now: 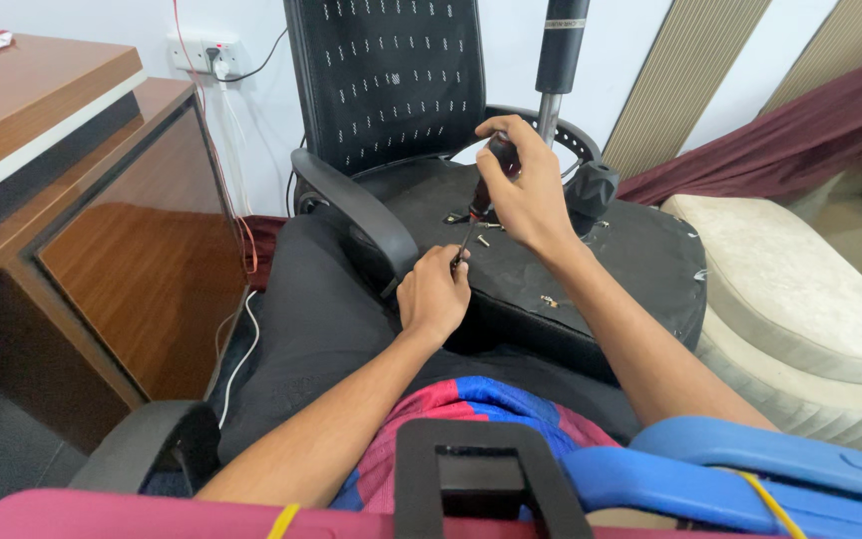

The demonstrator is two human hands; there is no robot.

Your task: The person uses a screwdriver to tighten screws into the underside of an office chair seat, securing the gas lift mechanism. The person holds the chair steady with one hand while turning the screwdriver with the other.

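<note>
Nearest the camera, the left hand (434,299) pinches the screwdriver (478,200) tip against the chair armrest (356,205) — the right hand (523,185) is wrapped shut around the handle above. Loose screws (481,232) lie on the black seat cushion (611,250). Beyond stand the mesh backrest (386,80), wooden desk (102,200) and white wall (511,60).

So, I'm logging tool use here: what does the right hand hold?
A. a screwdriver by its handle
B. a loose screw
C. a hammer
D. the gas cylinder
A: the right hand grips the dark handle of a screwdriver, its shaft angled down to the left hand at the seat edge.
</note>
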